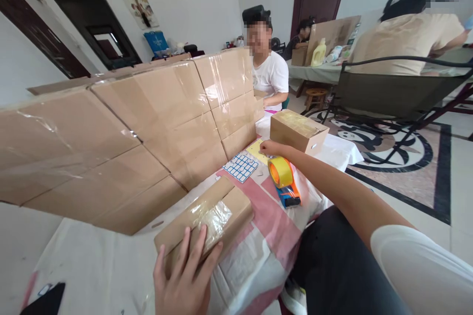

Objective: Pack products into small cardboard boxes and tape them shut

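My left hand (185,275) rests with spread fingers on a taped cardboard box (236,206), which lies on the cloth-covered table in front of me. Stretched far forward, my right hand (270,147) is closed over a pale yellow sheet (254,147); what its fingers hold, if anything, is hidden. Beside that sheet lies a sheet of blue-bordered white labels (242,166), some spots on it looking peeled. Just below my right forearm sits an orange and blue tape dispenser (290,194) with a yellow roll of tape (283,172).
A wall of stacked cardboard boxes (177,123) runs along the table's left side. Another closed box (299,128) stands at the far right edge. Across the table sits a person in a white shirt (271,76). A folding chair (399,103) with someone in it is at right.
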Tool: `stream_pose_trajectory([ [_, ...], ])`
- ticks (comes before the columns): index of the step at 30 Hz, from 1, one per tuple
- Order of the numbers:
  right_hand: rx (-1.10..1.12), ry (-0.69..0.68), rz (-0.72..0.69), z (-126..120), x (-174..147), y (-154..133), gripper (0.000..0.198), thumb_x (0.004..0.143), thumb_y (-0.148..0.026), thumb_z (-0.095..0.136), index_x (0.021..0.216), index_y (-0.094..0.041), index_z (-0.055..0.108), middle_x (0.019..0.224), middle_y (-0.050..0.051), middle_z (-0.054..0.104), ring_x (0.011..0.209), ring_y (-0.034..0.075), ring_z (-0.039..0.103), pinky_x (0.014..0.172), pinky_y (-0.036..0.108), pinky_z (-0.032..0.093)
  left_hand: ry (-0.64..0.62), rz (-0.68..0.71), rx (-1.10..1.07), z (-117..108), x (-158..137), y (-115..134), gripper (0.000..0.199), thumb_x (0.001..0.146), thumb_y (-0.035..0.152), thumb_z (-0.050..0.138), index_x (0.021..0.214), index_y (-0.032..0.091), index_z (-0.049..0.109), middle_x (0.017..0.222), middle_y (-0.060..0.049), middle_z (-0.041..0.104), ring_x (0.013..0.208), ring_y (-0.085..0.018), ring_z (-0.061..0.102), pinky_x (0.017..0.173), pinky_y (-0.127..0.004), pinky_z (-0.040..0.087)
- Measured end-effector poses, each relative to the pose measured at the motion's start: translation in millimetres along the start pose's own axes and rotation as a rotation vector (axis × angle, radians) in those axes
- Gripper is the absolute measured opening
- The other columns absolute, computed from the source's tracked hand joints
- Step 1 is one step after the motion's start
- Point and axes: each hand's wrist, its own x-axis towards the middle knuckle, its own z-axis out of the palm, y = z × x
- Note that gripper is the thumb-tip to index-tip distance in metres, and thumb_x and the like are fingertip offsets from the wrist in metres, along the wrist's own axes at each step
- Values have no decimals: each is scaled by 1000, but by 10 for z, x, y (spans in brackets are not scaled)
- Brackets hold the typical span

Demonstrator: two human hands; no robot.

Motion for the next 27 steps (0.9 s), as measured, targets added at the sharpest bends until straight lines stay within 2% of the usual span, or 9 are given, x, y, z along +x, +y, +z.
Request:
stream_pose_trajectory([
  [5, 227, 72, 9, -163, -250, -138, 20, 94, -23, 56, 76, -17, 51, 77, 3, 64, 63, 11, 54, 59, 21, 41, -24, -19, -5, -56, -4, 40, 47, 86, 7, 53, 117, 37, 71, 146, -1, 60, 138, -30, 53, 126, -57, 11],
  [7, 337, 106, -15, -250, -409, -263, 21, 97, -28, 53, 79, -18, 49, 78, 3, 64, 61, 10, 54, 58, 20, 41, 7, -5, -18, -74, 6, 48, 39, 88, 10, 56, 113, 34, 72, 144, -2, 61, 136, -31, 55, 125, -58, 12],
  [9, 449, 143, -64, -315, -612, -436, 23, 97, -34, 51, 81, -18, 49, 77, 3, 62, 60, 9, 53, 57, 20, 40, 97, 33, -44, -97, 57, 72, 28, 88, 14, 62, 107, 31, 73, 136, -4, 68, 129, -31, 61, 124, -57, 15],
  [12, 601, 176, -158, -307, -1004, -784, 30, 95, -45, 52, 80, -19, 50, 70, 0, 57, 59, 10, 51, 55, 21, 40, 284, 66, -120, -143, 263, 190, 27, 85, 9, 66, 106, 26, 71, 106, -4, 80, 108, -25, 72, 119, -50, 29],
  [15, 818, 182, -291, -163, -1479, -1196, 39, 89, -57, 59, 79, -20, 52, 66, -3, 52, 57, 10, 48, 55, 23, 39, 394, 4, -203, -179, 628, 424, 26, 86, 5, 63, 106, 22, 69, 87, -2, 79, 85, -16, 73, 96, -35, 46],
  [18, 1000, 242, -398, 24, -1937, -1546, 42, 85, -60, 66, 78, -20, 55, 64, -4, 50, 56, 10, 44, 54, 24, 36, 289, -152, -410, -210, 1047, 671, 19, 93, 17, 59, 108, 20, 70, 95, -5, 78, 87, -17, 71, 80, -30, 51],
  [20, 1027, 303, -426, 126, -2160, -1674, 41, 87, -59, 66, 77, -20, 57, 66, -4, 50, 57, 10, 43, 54, 24, 35, 157, -218, -595, -239, 1272, 787, 22, 94, 26, 58, 111, 22, 71, 103, -6, 77, 93, -18, 70, 81, -30, 53],
  [24, 1067, 378, -451, 230, -2348, -1655, 36, 91, -54, 64, 82, -20, 62, 71, -1, 54, 64, 12, 48, 59, 26, 39, -60, -302, -813, -283, 1478, 914, 26, 94, 34, 58, 112, 25, 74, 107, -5, 77, 91, -19, 70, 82, -31, 53],
  [27, 1056, 404, -466, 227, -2376, -1543, 33, 92, -52, 64, 82, -20, 64, 74, 1, 59, 68, 14, 53, 65, 28, 42, -121, -414, -907, -248, 1515, 969, 28, 92, 42, 60, 105, 24, 77, 101, -5, 79, 89, -20, 71, 81, -32, 54],
])
